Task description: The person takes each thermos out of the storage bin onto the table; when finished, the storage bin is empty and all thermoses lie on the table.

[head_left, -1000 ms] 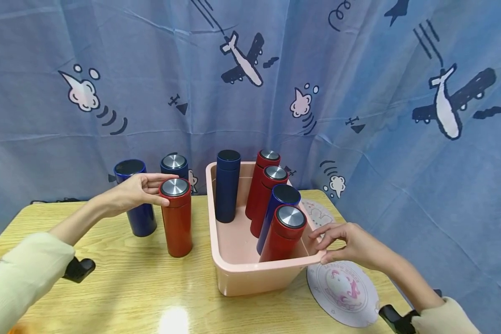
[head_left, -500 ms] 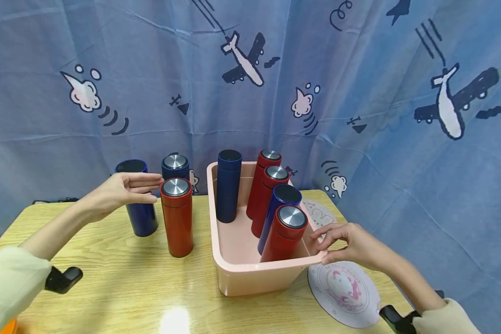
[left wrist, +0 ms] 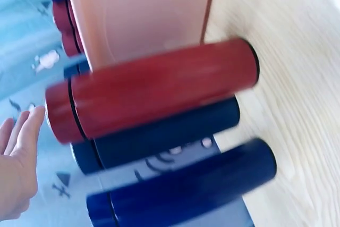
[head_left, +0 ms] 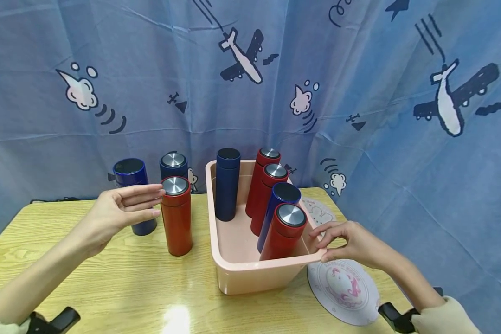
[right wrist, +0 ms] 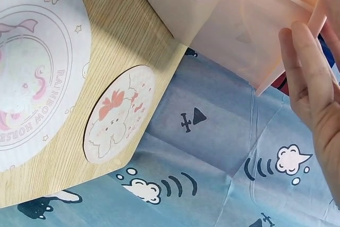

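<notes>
My left hand (head_left: 114, 211), fingers outstretched and apart from the thumb, is just left of a red thermos flask (head_left: 177, 227) with a silver-topped lid. The flask stands upright on the table; in the left wrist view the fingertips (left wrist: 36, 115) are close to its lid end. Behind stand a navy flask (head_left: 174, 163) and a bright blue flask (head_left: 130, 169), the latter partly hidden by the hand. My right hand (head_left: 352, 243) pinches the near right corner of a pink bin's rim (head_left: 259, 267). Inside the bin are red flasks (head_left: 285, 239), a blue flask (head_left: 285, 195) and a navy flask (head_left: 227, 190).
A round white mat with a pink horse print (head_left: 344, 292) lies right of the bin, partly beneath it in the head view. Behind it is a smaller rabbit-print mat (right wrist: 119, 115). A blue patterned curtain (head_left: 150, 69) hangs along the table's back and right.
My left hand has let go of the red flask's lid and drawn back left and nearer to me. The flask stays standing; the right hand keeps its hold on the bin.
</notes>
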Demonstrator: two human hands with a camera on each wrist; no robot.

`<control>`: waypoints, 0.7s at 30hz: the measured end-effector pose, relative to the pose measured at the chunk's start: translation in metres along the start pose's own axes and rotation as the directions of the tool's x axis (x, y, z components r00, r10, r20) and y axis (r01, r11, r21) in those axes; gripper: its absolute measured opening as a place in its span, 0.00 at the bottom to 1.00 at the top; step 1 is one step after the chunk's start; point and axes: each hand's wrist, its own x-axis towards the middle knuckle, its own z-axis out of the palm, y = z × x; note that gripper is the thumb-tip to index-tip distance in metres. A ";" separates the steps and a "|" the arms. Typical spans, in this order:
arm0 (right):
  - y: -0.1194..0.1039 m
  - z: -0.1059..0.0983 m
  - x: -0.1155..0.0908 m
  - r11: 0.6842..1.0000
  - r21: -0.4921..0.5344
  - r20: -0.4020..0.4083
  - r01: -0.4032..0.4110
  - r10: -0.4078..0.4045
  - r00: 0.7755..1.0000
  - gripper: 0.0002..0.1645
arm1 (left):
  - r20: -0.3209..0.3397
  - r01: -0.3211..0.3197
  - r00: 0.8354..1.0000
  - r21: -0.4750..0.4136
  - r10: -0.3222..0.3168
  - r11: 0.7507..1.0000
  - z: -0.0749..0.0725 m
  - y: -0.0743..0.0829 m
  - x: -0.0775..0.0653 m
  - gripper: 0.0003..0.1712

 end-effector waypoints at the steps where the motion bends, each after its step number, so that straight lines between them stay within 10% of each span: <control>1: 0.000 0.000 0.000 1.000 -0.001 -0.001 -0.001 0.001 1.000 0.10 | 0.003 0.002 1.000 -0.001 -0.002 1.000 0.004 0.000 -0.001 0.30; 21: -0.003 0.001 -0.001 0.999 -0.026 -0.014 0.024 -0.024 1.000 0.09 | 0.179 0.009 0.984 -0.019 -0.005 1.000 0.104 -0.015 0.028 0.31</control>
